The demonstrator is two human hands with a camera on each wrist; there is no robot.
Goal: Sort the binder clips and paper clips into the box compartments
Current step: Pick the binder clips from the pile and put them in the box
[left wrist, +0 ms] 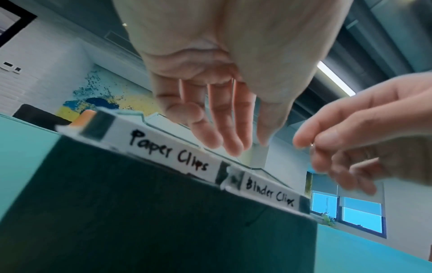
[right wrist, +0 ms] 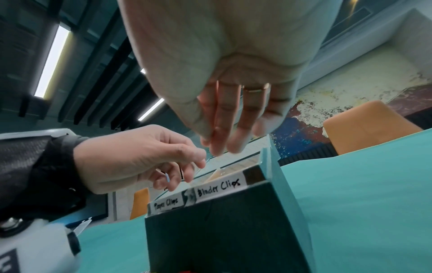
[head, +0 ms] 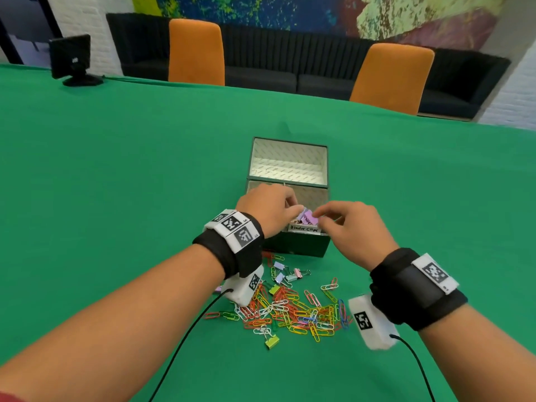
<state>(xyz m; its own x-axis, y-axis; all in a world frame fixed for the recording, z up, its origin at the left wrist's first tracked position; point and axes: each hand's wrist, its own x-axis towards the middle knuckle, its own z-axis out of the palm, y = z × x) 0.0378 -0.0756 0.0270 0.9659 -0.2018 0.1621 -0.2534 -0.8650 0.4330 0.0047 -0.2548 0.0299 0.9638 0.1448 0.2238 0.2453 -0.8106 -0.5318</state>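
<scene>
From the head view, both hands hover over the near half of the box (head: pixel 293 245), which sits on the green cloth (head: pixel 116 169) with its lid tipped up behind. The left hand (head: pixel 266 211) is over the box's near-left corner, fingers curled down; whether it holds anything cannot be told here. The right hand (head: pixel 352 227) is over the near-right corner, its fingertips drawn together just above the binder clips (head: pixel 307 219) already lying behind the "Binder Clips" label. The loose pile (head: pixel 293 310), mostly paper clips with a few binder clips, lies on the cloth just in front of the box, below both wrists and about equally near to each, so the next reach is probably back toward the body. In the left wrist view, the left hand (left wrist: pixel 224 114) hangs with fingers loosely extended and nothing seen in them, above the "Paper Clips" label. In the right wrist view, the right hand (right wrist: pixel 233 129) has its fingers pressed together, apparently empty, above the binder side; the left hand appears to pinch something small and blue. Beyond the box stand orange chairs (head: pixel 197 52), a dark sofa, a small monitor and a painted wall.
</scene>
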